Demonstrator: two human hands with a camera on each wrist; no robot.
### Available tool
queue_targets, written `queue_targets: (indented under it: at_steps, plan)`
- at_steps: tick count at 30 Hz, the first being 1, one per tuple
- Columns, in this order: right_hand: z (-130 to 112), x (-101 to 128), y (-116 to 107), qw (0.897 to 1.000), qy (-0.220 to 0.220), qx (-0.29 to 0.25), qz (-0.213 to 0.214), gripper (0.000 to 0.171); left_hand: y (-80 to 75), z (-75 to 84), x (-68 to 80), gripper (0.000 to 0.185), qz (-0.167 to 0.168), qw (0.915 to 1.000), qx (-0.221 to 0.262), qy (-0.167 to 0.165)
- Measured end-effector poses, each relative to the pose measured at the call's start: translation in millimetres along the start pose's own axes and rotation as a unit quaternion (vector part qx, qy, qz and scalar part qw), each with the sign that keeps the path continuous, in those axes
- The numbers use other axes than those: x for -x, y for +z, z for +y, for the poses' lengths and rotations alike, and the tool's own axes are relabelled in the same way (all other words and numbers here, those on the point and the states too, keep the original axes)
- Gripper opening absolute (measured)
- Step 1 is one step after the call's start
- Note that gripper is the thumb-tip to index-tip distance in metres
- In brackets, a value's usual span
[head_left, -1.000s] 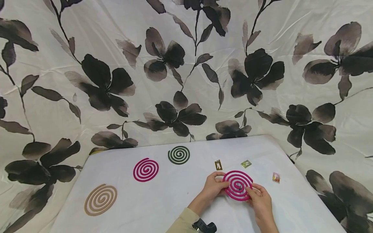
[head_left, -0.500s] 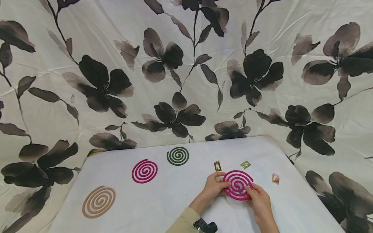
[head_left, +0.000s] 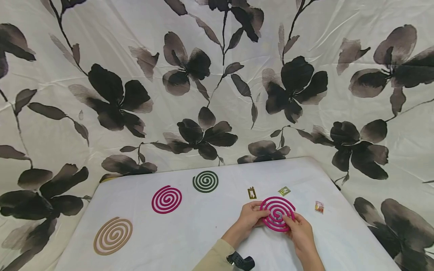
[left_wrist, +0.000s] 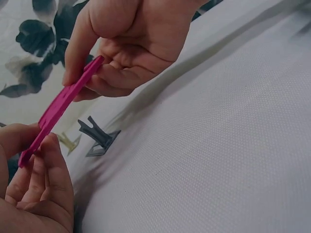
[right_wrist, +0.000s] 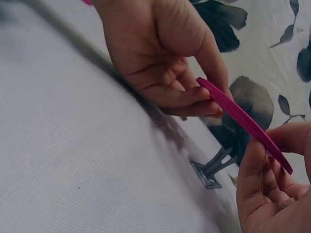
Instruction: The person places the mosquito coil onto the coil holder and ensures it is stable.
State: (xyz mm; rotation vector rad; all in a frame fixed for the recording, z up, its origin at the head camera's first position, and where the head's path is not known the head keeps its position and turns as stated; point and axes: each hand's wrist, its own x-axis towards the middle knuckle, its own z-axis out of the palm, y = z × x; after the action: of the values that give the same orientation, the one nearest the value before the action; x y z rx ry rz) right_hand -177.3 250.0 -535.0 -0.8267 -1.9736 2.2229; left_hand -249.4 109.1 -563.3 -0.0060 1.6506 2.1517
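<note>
My left hand [head_left: 251,218] and right hand [head_left: 301,231] hold a pink mosquito coil [head_left: 277,215] between them in the head view, pinching it at opposite sides with thumbs on top and fingers beneath. Both wrist views show the coil [left_wrist: 63,104] edge-on, a thin tilted disc raised over the white table. Below it stands a dark metal coil stand [left_wrist: 99,139] with an upright forked prong, also in the right wrist view as the stand [right_wrist: 211,167]. From above, the coil mostly hides this stand. Fingers [right_wrist: 250,160] of my right hand curl under the coil's edge.
On the white table [head_left: 190,241] lie another pink coil [head_left: 167,199], a green coil [head_left: 205,181] and a tan coil [head_left: 115,235], all to the left. Behind the hands are a gold stand [head_left: 252,193] and a yellow-green stand [head_left: 284,191]. A reddish stand [head_left: 319,207] lies right.
The head view has shifted slightly, so the table things appear a little further left. Both hands keep their grip on the pink coil, which stays almost in place.
</note>
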Motion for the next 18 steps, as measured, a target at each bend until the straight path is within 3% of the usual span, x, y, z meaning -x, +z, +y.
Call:
queue_targets:
  at_steps: [18]
  plan:
    - [13.1, -10.9, 3.2, 0.999, -0.008, 0.015, 0.029, 0.059, 7.5, -4.9, -5.4, 0.03, -0.009, 0.9997, -0.021, 0.006]
